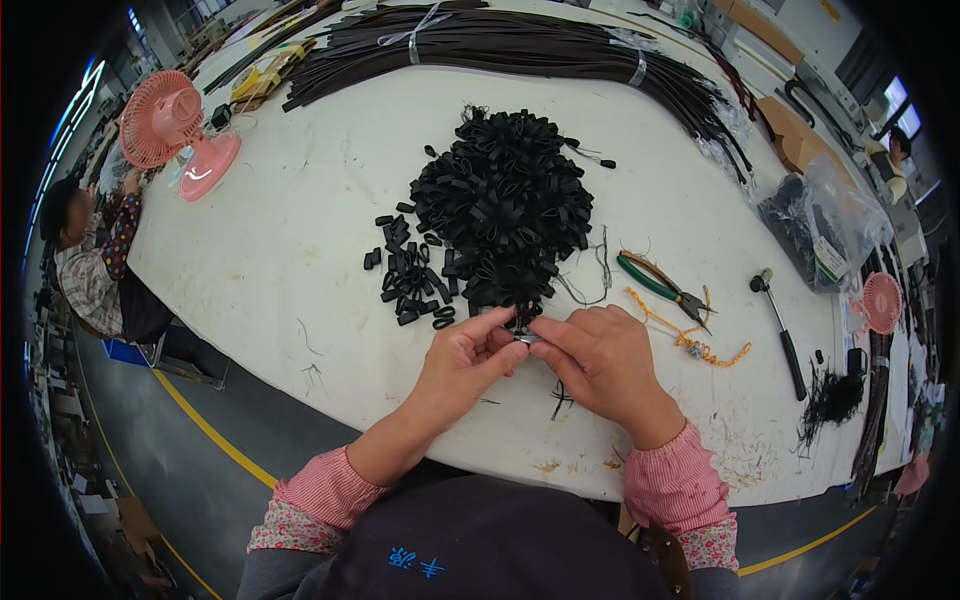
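My left hand [455, 365] and my right hand [608, 362] meet at the near end of a big heap of black strap loops [505, 195]. Both are closed, thumbs and fingertips pinching a small silvery metal piece [524, 338] between them. Its exact kind is too small to make out. Just above it, black material shows between my fingers, close against the heap. Loose short black loops [410, 275] are scattered to the left of the heap. Dark threads [562, 398] lie on the table just below my right hand.
Right of my hands lie green-handled pliers [660, 285], an orange cord [700, 348], a hammer [780, 335] and a black thread tangle [832, 398]. Long bundled dark strips [480, 45] span the far side. A pink fan [175, 130] stands far left, near a seated person [90, 255].
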{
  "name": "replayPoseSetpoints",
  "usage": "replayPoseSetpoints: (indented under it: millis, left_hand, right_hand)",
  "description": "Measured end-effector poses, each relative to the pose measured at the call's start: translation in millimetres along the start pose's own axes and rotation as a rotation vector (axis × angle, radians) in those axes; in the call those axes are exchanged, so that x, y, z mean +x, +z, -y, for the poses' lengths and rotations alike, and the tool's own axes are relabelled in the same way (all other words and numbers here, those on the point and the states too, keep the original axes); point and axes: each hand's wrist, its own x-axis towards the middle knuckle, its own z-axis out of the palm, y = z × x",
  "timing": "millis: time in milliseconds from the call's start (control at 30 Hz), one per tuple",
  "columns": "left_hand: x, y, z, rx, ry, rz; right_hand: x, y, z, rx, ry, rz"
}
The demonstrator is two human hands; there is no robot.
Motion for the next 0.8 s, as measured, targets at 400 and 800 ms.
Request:
replayPoseSetpoints:
  millis: [400, 800]
  left_hand:
    - [-0.4, 0.6, -7.7, 0.000, -0.008, 0.060]
    - [-3.1, 0.9, -6.9, -0.026, -0.054, 0.048]
  right_hand:
    - [-0.3, -3.6, -3.8, 0.250, 0.207, -0.099]
    - [1.3, 0.6, 1.9, 0.318, 0.248, 0.108]
